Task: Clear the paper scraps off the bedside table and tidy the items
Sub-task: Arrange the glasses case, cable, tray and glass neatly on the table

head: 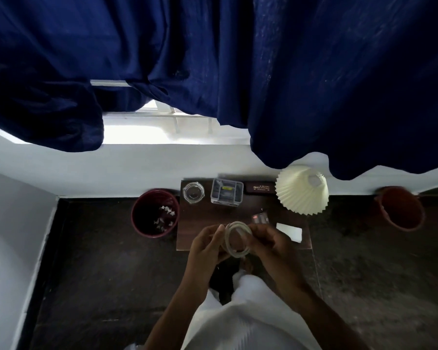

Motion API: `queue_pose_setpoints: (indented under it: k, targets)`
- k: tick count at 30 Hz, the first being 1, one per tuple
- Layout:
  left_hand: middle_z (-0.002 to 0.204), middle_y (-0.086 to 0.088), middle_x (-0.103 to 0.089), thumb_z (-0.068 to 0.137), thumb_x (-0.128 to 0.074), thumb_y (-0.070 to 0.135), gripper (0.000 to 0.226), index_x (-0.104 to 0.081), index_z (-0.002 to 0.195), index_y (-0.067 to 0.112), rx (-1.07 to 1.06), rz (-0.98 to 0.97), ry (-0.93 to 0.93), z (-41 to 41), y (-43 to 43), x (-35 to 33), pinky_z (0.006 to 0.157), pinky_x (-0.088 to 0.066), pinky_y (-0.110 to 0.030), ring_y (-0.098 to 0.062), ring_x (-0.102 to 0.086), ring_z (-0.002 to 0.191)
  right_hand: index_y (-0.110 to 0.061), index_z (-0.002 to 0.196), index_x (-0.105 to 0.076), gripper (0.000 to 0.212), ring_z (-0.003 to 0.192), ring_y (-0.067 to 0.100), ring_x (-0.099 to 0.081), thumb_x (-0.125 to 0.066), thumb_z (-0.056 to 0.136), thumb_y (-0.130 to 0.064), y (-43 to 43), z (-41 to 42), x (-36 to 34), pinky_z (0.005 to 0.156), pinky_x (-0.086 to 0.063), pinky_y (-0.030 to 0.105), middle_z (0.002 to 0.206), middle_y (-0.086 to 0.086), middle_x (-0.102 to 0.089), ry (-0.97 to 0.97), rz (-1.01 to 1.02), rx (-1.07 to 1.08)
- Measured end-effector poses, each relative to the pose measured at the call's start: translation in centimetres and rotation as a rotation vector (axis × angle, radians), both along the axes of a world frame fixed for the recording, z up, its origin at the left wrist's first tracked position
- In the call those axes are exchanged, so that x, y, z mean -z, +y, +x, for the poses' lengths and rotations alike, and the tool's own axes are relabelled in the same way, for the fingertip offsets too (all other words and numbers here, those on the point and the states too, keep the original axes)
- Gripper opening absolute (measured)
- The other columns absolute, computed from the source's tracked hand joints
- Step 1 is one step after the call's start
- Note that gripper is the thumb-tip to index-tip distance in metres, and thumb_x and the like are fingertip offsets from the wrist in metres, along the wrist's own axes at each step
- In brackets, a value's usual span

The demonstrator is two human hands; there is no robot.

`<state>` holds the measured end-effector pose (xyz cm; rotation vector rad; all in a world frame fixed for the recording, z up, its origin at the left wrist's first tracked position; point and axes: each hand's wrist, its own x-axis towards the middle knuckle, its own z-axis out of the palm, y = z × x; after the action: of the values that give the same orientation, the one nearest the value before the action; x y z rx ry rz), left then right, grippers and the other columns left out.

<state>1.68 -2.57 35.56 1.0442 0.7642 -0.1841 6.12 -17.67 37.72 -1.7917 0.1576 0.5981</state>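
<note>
Both hands hold a coiled white cable [238, 239] above the front edge of the dark wooden bedside table [202, 223]. My left hand [208, 245] pinches the coil's left side and my right hand [269, 242] grips its right side. On the table behind stand a glass jar [193, 192], a grey plastic organizer [226, 192], a dark glasses case [261, 188] and a pleated cream lamp shade [302, 189]. A small red and dark item [261, 218] and a white card [290, 232] lie near my right hand. White paper scraps [165, 217] sit inside the maroon bin [142, 223].
The maroon bin stands on the dark floor at the table's left side. An orange-red bucket [400, 210] stands on the floor to the right. A blue curtain [314, 84] hangs over the window and white wall behind the table. My white-clad legs are below the hands.
</note>
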Motion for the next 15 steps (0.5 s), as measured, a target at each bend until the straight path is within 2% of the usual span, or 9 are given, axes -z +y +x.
queue_pose_setpoints:
  k: [3,7,9,12,15]
  targets:
    - [0.11,-0.024,-0.074,0.102,-0.055,0.015,0.023,-0.063,0.119,0.001,0.058,0.045,0.004,2.1,-1.6,2.1,0.076,-0.063,-0.034,-0.032,-0.076,0.094,-0.018,0.106,-0.071,0.024,0.098,0.016,-0.073,-0.076,0.085,-0.028,-1.8,2.5,2.7,0.089,-0.061,0.041,0.103,0.001,-0.077,0.099,0.002,0.159]
    - [0.105,-0.012,-0.077,0.095,-0.067,0.011,0.015,-0.068,0.11,0.011,0.137,0.281,-0.003,5.8,-4.1,6.0,0.081,-0.063,-0.044,-0.029,-0.077,0.095,-0.021,0.098,-0.071,0.015,0.096,0.021,-0.073,-0.077,0.084,-0.025,-3.6,6.3,7.4,0.086,-0.061,0.045,0.103,0.007,-0.076,0.146,-0.037,0.238]
    - [0.102,-0.009,-0.077,0.094,-0.069,0.011,0.013,-0.07,0.105,0.016,0.157,0.395,0.021,8.3,-5.3,9.0,0.08,-0.064,-0.043,-0.022,-0.077,0.091,-0.02,0.1,-0.072,0.016,0.095,0.022,-0.072,-0.077,0.085,-0.025,-4.3,8.3,10.8,0.083,-0.061,0.046,0.104,0.007,-0.075,0.154,-0.084,0.244]
    - [0.097,-0.004,-0.079,0.094,-0.069,0.011,0.014,-0.074,0.107,0.012,0.122,0.458,0.107,11.8,-6.9,13.7,0.082,-0.063,-0.04,-0.017,-0.077,0.088,-0.012,0.105,-0.07,0.019,0.093,0.026,-0.071,-0.075,0.087,-0.018,-4.7,11.1,16.0,0.078,-0.061,0.043,0.109,0.017,-0.073,0.195,-0.09,0.309]
    - [0.092,0.008,-0.077,0.093,-0.069,0.012,0.019,-0.076,0.11,0.011,0.124,0.536,0.163,15.0,-8.4,18.5,0.074,-0.055,-0.012,0.0,-0.07,0.081,-0.014,0.104,-0.071,0.02,0.1,0.031,-0.069,-0.076,0.086,-0.022,-4.9,13.5,21.6,0.09,-0.056,0.055,0.107,0.012,-0.073,0.194,-0.175,0.341]
